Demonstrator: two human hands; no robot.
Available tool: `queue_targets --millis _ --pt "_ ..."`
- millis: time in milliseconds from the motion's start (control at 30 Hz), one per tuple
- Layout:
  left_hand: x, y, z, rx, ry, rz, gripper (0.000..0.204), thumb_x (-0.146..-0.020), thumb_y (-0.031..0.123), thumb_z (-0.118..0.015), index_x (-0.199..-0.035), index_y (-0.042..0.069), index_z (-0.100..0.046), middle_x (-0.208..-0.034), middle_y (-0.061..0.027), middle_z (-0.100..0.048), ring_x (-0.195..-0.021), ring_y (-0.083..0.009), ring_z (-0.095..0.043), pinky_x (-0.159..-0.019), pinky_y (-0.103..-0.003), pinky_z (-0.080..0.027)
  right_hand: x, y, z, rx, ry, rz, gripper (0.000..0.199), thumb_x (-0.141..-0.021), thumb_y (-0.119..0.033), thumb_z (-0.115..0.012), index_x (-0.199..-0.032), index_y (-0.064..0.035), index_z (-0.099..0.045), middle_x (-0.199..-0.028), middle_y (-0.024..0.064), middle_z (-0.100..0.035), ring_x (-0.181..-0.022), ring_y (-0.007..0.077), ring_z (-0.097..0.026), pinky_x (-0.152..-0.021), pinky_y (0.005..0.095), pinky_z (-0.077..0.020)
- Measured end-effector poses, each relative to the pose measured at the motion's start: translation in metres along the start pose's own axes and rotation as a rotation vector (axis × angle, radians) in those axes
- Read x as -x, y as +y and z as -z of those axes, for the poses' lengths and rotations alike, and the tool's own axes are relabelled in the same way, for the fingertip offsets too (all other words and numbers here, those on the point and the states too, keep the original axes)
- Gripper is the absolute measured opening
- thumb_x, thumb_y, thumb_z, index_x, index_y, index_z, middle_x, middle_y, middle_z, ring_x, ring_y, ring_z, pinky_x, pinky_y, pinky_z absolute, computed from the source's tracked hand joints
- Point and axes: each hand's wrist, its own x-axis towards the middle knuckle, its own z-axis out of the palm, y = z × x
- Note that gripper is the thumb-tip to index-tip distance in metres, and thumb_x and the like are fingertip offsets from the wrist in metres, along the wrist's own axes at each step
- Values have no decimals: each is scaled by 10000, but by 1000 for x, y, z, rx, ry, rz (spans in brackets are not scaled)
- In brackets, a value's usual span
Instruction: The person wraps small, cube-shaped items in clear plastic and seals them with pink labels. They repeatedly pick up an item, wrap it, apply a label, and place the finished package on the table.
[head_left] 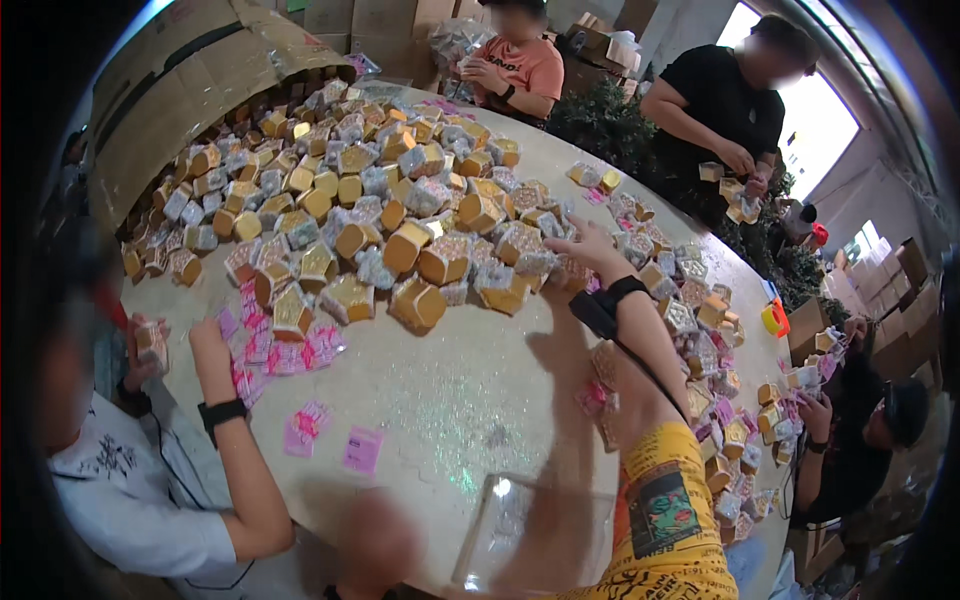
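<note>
My right hand (592, 252) reaches out from a yellow printed sleeve to the near right part of a big heap of small house-shaped ornaments (420, 300). They have gold bases and glittery white and pink sides, and many are in clear wrap. The fingers are spread at the heap's edge, with nothing visible held in them. Low in the picture, my left hand (380, 540) is a smeared blur, so its fingers cannot be made out. Nearest to it are a clear plastic bag (490, 530) and a pink card (363, 450).
Pink cards and packets (290, 345) lie at left, beside a co-worker's hand. A large tipped cardboard box (210, 60) stands behind the heap. More wrapped ornaments (720, 400) and an orange-yellow tape roll (773, 318) line the right edge. Several co-workers surround the table.
</note>
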Motion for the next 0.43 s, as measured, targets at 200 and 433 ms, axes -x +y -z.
queue_targets --millis 200,433 --pt "-6 7 8 -20 -59 23 181 -800 71 -632 -959 -11 -604 -991 -163 -567 -1031 -387 -520 -915 -501 -428 -4 12 -59 107 -154 313 480 -870 -617 -443 -1285 -393 -537 -1441 88 -428 -1336 411 -322 -1100 576 -137" --pt "5 -6 -6 -26 -29 79 215 -716 103 -681 -906 21 -622 -984 -154 -564 -1029 -366 -525 -933 -518 -430 28 -39 -13 -262 -433 34 572 -825 -523 -600 -1219 -108 -622 -1348 232 -493 -1336 377 -327 -1116 473 -204"
